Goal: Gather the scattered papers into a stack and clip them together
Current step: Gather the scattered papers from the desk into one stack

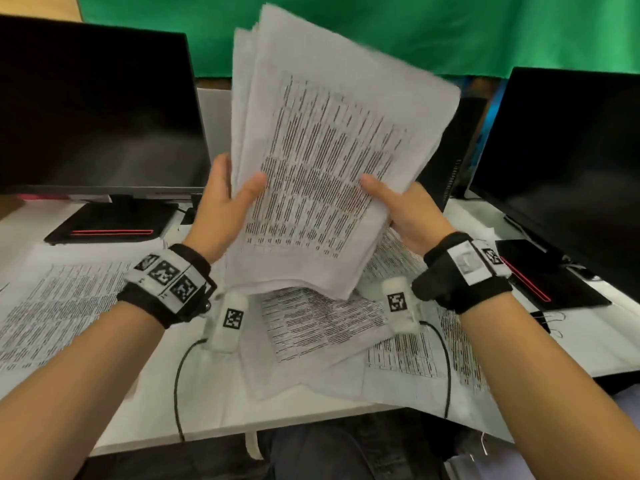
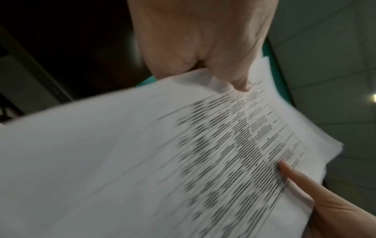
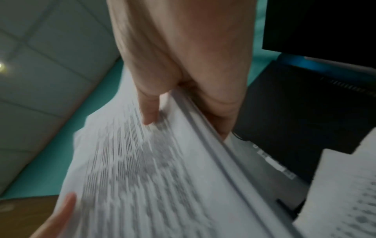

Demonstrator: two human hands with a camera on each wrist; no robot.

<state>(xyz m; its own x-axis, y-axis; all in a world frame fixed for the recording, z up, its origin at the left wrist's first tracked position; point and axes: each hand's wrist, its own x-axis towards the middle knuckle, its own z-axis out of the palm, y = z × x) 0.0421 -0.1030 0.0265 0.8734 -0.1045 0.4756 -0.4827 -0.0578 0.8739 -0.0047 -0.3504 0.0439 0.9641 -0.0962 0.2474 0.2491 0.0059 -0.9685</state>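
Left hand (image 1: 225,202) and right hand (image 1: 412,216) pinch a ragged-edged stack of printed papers (image 1: 325,161).

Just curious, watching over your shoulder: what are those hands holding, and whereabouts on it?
A sheaf of printed papers, raised off the desk: left hand grips its left edge, right hand its right edge, thumbs on the front.
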